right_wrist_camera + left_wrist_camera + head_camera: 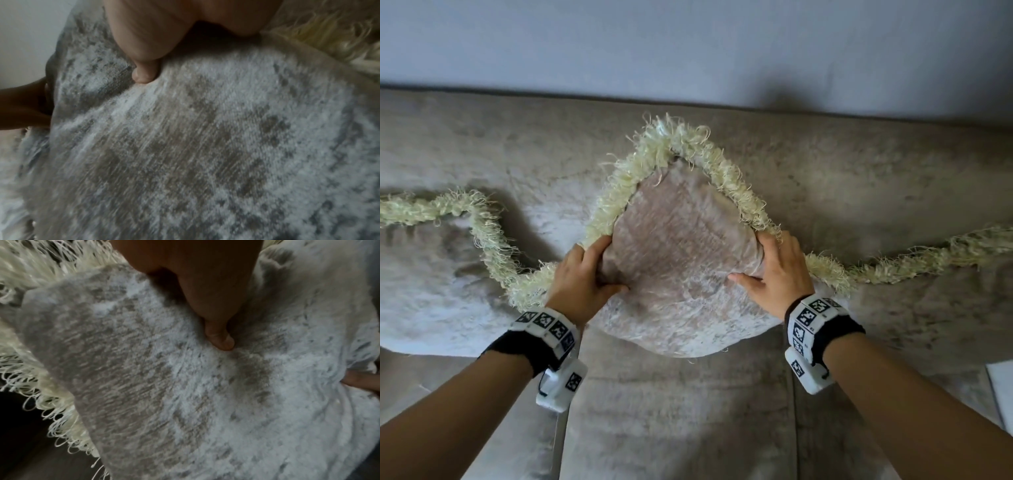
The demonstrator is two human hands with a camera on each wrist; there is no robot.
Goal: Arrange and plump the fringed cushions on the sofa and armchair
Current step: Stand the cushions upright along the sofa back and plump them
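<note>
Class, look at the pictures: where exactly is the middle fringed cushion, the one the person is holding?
In the head view the beige velvet cushion with cream fringe stands centre, corner-up against the beige sofa backrest, gripped between the left hand and right hand.

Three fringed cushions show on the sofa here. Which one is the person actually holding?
The middle cushion, standing corner-up against the sofa back. The left hand and right hand grip its sides. The left cushion and right cushion lie untouched.

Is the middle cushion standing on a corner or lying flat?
On a corner: the middle cushion stands diamond-wise, fringed point up, against the sofa back, gripped by left hand and right hand.
</note>
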